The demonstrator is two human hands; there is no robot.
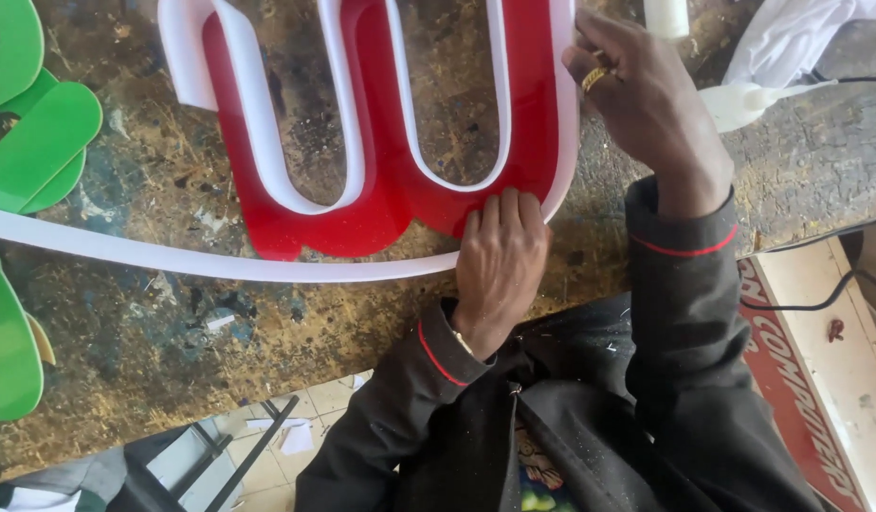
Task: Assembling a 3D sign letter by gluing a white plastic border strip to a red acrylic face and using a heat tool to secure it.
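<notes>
Gleaming red letter [381, 180], white-edged strip [267, 268]

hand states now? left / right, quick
Left hand: open, fingers flat, pressing on the red letter face at the white edge strip.
Right hand: closed, pinching the white edge strip at the letter's right side.

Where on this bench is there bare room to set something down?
Bare wood lies below the loose white strip, toward the bench's near edge, left of the left hand. Smaller gaps sit inside the red letter's loops. Crowded: green letters far left; right hand, bottle and cables right.
</notes>
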